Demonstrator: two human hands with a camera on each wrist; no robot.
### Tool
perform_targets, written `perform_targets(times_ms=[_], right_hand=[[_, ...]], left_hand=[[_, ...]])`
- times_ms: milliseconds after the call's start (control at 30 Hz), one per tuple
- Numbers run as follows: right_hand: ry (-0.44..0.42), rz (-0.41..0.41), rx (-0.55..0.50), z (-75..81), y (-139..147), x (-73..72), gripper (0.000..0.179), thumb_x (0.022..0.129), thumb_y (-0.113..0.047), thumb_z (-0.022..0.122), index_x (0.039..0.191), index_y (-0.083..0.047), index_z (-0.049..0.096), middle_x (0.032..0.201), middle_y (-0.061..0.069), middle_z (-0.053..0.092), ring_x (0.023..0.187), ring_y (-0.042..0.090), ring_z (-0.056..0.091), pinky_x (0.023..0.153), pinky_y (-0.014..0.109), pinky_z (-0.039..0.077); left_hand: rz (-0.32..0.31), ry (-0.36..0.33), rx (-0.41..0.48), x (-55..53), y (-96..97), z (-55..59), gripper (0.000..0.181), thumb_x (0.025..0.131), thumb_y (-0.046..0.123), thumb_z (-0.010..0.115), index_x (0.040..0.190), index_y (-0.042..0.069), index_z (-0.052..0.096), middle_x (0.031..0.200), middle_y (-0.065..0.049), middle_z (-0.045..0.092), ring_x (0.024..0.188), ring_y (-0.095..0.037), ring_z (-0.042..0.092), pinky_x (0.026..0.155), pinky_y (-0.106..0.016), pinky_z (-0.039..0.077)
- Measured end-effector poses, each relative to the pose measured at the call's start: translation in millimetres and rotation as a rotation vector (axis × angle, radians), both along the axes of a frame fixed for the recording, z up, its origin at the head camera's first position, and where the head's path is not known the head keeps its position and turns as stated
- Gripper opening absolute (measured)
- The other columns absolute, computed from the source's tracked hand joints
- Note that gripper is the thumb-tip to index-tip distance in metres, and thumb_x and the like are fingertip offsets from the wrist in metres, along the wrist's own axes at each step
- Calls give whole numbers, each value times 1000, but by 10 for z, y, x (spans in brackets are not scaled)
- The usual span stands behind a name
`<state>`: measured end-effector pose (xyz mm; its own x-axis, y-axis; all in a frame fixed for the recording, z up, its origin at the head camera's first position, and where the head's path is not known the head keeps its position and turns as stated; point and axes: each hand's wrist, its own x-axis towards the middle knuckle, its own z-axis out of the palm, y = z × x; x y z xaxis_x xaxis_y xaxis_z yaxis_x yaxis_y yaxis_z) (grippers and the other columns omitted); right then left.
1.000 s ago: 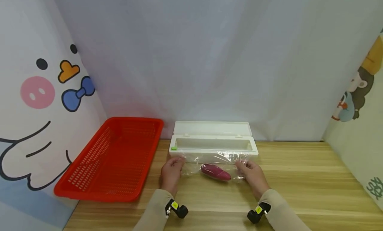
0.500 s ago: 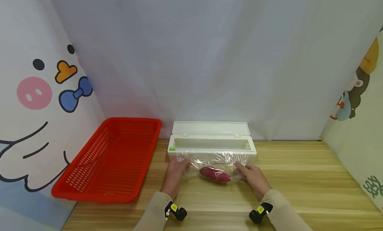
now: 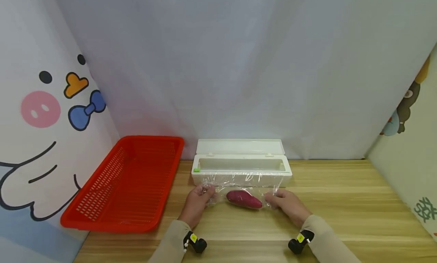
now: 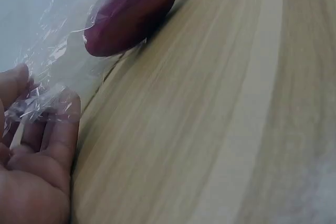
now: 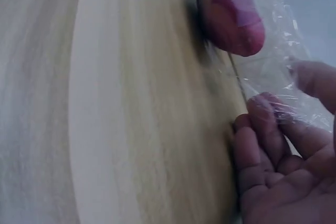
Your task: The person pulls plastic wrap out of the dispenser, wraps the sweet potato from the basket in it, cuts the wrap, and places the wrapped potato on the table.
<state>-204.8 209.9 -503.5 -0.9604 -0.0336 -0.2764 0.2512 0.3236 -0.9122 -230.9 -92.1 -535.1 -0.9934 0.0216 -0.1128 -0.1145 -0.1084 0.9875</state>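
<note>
A purple-red sweet potato (image 3: 244, 199) lies just in front of the white cling film box (image 3: 240, 156), with clear cling film (image 4: 58, 51) over it. The film stretches from the front of the box toward the person, wrinkled and shiny. On the left, the left hand (image 3: 196, 202) pinches one corner of the film between thumb and fingers. The right hand (image 3: 289, 203) grips the opposite corner, its thumb and curled fingers on the film in the right wrist view. The sweet potato sits between the two hands, touched by neither.
The box's lid (image 3: 240, 146) is raised at the back, near the pale curtain (image 3: 239, 66). A small green piece (image 3: 197, 170) sits on the box's left end. To the left stands a red plastic basket (image 3: 176, 172) on the wooden table (image 3: 341, 202).
Both hands have come slightly toward the person with the film, and the left has drawn a little outward in the last half second. The sweet potato has barely shifted.
</note>
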Motion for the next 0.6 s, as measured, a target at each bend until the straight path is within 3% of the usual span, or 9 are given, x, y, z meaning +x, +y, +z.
perform_targets(times_ms=[100, 233, 367, 500, 600], right_hand=[[-6, 16, -62, 7, 7, 16, 34, 84, -33, 71, 91, -1, 66, 90, 4, 64, 82, 18, 60, 75, 31, 48], [-18, 1, -149, 10, 48, 78, 37, 88, -29, 67, 105, 4, 64, 96, 8, 67, 80, 19, 65, 71, 31, 54], [-76, -16, -200, 18, 77, 150, 51, 93, -39, 58, 117, 6, 57, 100, 15, 69, 77, 21, 67, 65, 31, 54], [-95, -27, -198, 41, 31, 195, 69, 89, -55, 55, 124, 4, 52, 102, 16, 69, 78, 22, 65, 66, 32, 54], [-50, -33, -134, 34, -37, 208, 58, 87, -49, 61, 114, 2, 60, 97, 13, 70, 75, 20, 64, 64, 32, 53]], left_hand=[[-16, 43, -25, 9, -20, -15, 36, 88, 33, 67, 103, 1, 63, 90, -3, 66, 80, -12, 60, 70, -24, 49], [-34, 78, -114, 51, -23, -29, 39, 89, 40, 63, 102, 2, 64, 87, -2, 64, 78, -11, 57, 69, -24, 47], [-126, 69, -171, 103, -79, -37, 37, 88, 36, 66, 110, 7, 64, 99, -4, 67, 87, -13, 60, 77, -27, 49], [-229, 61, -215, 137, -140, -37, 40, 84, 31, 72, 115, 9, 63, 106, -5, 66, 93, -16, 60, 82, -30, 48], [-264, 70, -251, 176, -146, 10, 36, 84, 29, 72, 111, 7, 64, 97, -4, 65, 87, -16, 58, 79, -31, 47]])
